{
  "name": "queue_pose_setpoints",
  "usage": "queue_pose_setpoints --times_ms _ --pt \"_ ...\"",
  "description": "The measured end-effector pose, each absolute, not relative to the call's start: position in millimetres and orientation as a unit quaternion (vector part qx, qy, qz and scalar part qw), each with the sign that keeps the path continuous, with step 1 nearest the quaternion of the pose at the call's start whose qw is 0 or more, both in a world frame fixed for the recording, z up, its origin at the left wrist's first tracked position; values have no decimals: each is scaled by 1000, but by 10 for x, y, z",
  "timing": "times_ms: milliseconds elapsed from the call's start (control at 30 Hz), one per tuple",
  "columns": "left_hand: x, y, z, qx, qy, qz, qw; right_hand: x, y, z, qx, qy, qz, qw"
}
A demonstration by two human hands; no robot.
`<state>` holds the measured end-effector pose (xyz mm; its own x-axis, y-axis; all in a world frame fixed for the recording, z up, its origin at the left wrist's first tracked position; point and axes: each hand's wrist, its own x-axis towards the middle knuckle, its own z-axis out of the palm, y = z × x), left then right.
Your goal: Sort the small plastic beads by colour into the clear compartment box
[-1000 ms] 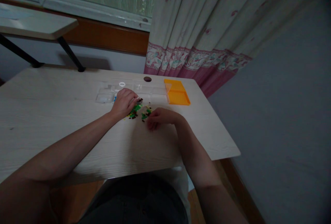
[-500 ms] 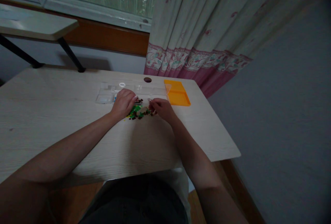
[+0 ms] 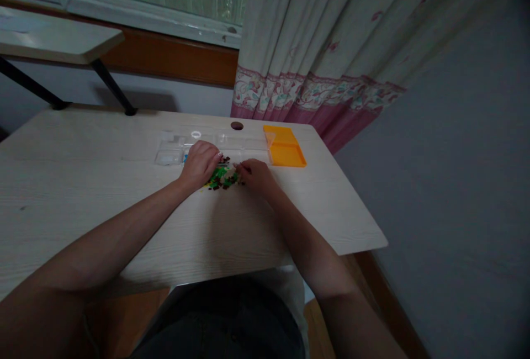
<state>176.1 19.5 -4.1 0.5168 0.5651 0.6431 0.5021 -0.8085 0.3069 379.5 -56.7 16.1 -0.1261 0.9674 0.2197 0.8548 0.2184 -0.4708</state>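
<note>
A heap of small green, brown, beige and yellow pieces (image 3: 221,178) lies on the table between my hands. My left hand (image 3: 199,163) rests at the heap's left side with its fingers curled; what is under them is hidden. At the right edge of the heap is my right hand (image 3: 254,173), its fingertips pinched together over the pieces; anything between them is too small to make out. Behind the hands stands a clear plastic compartment box (image 3: 169,153). Some dark brown pieces show in it beside my left fingertips, and a bit of blue shows by the left knuckles.
An orange two-part tray (image 3: 287,154) lies at the box's right end. A round cable hole (image 3: 237,126) pierces the table (image 3: 124,193) near its back edge. A raised shelf (image 3: 62,38) on black legs stands at the back left. A curtain (image 3: 306,61) hangs behind.
My right hand has moved slightly, its fingertips shifting left over the heap's edge. My left hand has stayed nearly in place.
</note>
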Motion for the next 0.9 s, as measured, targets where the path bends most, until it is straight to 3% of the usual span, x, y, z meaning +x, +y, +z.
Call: queue_pose_setpoints --times_ms 200,467,633,900 --pt "1762 213 -63 870 301 389 44 3853 -512 114 -633 -725 66 265" --pt "1756 226 -67 867 300 395 57 3766 -520 48 -606 -727 134 293" --pt "1766 241 -80 859 313 401 51 3868 -474 44 -618 -709 80 330" --pt "1755 235 -86 854 338 391 59 3891 -482 66 -629 -707 68 315"
